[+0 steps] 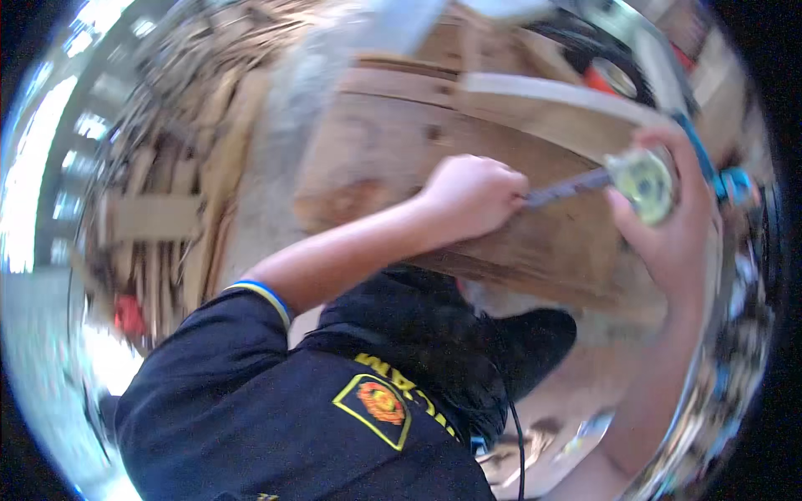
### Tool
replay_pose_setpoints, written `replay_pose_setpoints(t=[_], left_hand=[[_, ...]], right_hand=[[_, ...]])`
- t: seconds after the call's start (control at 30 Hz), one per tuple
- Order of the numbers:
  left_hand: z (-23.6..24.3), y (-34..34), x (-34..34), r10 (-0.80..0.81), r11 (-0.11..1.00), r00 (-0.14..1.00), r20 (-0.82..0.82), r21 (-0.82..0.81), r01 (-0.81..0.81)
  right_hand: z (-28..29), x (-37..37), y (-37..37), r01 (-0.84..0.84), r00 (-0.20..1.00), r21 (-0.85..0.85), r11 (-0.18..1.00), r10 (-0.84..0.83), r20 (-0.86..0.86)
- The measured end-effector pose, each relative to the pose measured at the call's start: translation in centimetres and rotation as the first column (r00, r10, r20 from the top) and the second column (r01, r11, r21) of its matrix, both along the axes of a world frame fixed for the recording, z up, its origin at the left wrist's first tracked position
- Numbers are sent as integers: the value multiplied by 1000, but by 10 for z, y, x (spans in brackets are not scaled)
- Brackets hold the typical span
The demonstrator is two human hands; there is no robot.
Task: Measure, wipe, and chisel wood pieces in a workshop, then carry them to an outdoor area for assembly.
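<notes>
head view, left hand (476,194) clutching blade (571,188), right hand (672,242) holding tape measure (642,185), tabletop (568,242) between, edge (306,215) beneath left forearm (342,242)

From the wearer's head, one wide fisheye camera, the left of a pair, is looking steeply down at close range over the black shirt (284,409) onto the wooden work surface (376,142), its view curving into black corners.

A woodworking workshop, by the look of it: rough planks (219,179) lie piled at the left, wood scraps (230,37) heap up beyond, and a tape measure (644,185) stretches over a wooden surface (376,138)
</notes>
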State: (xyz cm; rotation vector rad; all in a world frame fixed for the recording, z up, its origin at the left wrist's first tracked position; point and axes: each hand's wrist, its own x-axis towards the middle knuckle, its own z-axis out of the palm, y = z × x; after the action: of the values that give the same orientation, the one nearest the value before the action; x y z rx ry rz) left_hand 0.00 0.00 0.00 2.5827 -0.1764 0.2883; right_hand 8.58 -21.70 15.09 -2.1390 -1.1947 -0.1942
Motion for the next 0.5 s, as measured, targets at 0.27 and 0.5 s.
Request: replay_pose_setpoints(t=[0.27,0.5], left_hand=[[-16,57,10,264,964,964,-10,-32,-264],[-22,96,44,253,968,960,122,-40,-249]], right_hand=[[-2,12,110,-130,988,-61,990,135,80],[1,50,163,-117,980,-159,980,139,141]])
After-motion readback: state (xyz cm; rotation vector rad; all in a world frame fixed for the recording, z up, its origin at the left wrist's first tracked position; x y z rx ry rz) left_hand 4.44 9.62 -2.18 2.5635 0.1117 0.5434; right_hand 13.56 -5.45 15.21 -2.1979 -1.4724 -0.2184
